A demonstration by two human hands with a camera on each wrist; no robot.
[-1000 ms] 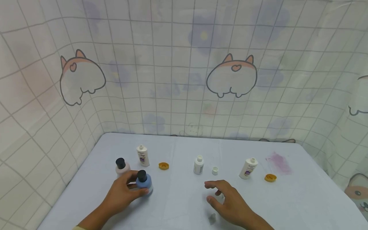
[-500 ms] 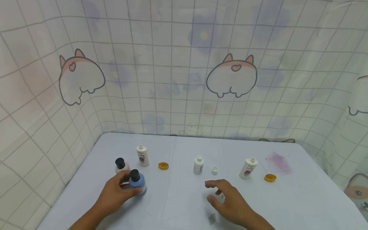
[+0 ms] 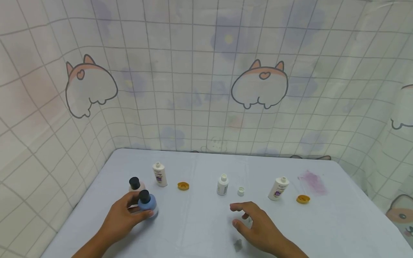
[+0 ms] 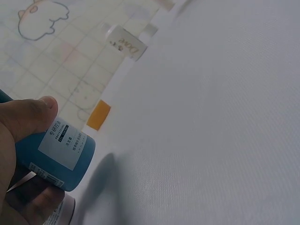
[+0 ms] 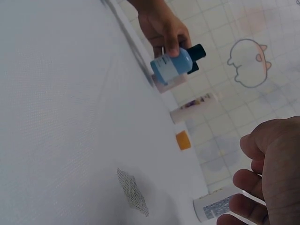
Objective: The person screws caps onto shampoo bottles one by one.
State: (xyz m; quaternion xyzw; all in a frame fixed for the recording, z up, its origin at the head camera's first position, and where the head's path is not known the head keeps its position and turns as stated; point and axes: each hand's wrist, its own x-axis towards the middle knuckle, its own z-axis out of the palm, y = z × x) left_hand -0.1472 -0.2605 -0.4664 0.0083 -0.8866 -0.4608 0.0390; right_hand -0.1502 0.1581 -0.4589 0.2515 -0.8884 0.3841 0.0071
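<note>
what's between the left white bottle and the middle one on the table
An orange cap lies between the left white bottle and the middle white bottle, as the head view shows.

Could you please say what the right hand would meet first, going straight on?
The right hand would probably meet the middle white bottle first, though depth is unclear and it might pass just in front.

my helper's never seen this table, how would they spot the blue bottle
On the white table, look left to the person's left hand. It grips the blue bottle, with a pale pink bottle behind. Both have black caps, but only this one is blue.
</note>
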